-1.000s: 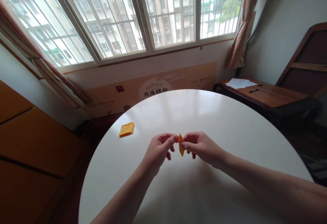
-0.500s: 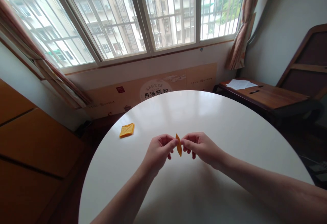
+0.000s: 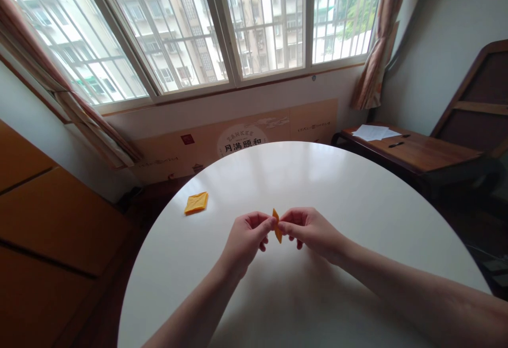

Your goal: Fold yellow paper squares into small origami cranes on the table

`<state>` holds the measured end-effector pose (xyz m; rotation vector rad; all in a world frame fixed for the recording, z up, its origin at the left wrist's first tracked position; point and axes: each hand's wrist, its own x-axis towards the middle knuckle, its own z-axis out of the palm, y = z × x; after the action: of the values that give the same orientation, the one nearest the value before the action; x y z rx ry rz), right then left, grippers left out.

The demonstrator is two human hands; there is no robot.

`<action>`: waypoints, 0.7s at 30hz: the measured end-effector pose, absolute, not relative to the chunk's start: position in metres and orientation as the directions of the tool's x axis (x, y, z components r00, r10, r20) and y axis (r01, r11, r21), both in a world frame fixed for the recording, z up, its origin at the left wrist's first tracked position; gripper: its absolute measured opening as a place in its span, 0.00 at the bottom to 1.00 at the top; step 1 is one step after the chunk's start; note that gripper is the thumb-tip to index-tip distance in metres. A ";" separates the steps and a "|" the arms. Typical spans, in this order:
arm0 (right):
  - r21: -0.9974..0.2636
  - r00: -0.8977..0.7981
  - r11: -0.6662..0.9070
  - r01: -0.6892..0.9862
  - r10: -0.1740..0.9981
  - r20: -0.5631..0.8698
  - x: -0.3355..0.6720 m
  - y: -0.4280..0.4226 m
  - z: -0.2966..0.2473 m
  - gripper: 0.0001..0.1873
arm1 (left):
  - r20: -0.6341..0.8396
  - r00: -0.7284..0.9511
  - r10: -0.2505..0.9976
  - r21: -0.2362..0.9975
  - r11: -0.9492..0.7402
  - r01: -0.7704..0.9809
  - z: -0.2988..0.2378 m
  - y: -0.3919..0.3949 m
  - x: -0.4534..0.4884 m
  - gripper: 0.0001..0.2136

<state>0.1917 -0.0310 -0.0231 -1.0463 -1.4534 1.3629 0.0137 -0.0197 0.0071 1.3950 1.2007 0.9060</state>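
A small folded piece of yellow paper point(image 3: 278, 235), narrow and pointed at both ends, is held up above the white table between my two hands. My left hand point(image 3: 249, 236) pinches it from the left with thumb and forefinger. From the right, my right hand point(image 3: 308, 228) pinches the same piece, its thumb nearly meeting the left thumb. The fingertips cover the middle of the paper. To the left, a flat stack of yellow paper squares point(image 3: 196, 203) lies on the table near its edge.
The round white table point(image 3: 166, 284) spreads beneath both arms. A low wooden table point(image 3: 440, 152) with white sheets point(image 3: 373, 132) stands at the right. Behind, a printed panel point(image 3: 309, 120) leans below the barred window point(image 3: 265, 20). A wooden cabinet point(image 3: 43, 221) is on the left.
Both hands keep their pinch on the yellow paper. My right thumb has shifted slightly left and down across it. The stack stays where it was; the view has moved very slightly.
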 end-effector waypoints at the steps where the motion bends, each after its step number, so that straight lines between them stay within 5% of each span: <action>1: -0.999 -0.279 0.046 0.023 0.960 0.038 0.191 -0.031 -0.024 0.15 | -0.073 0.217 0.974 0.980 0.029 0.199 0.006 -0.020 0.014 0.16; 21: -0.988 -0.040 0.154 -0.004 0.987 0.154 0.201 -0.017 -0.027 0.08 | 0.040 0.121 0.992 0.969 -0.068 0.239 -0.007 -0.019 0.019 0.18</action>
<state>0.2008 -0.0170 -0.0272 -1.0739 -1.3073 1.1238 0.0189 -0.0189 -0.0068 1.4816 1.2708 1.0360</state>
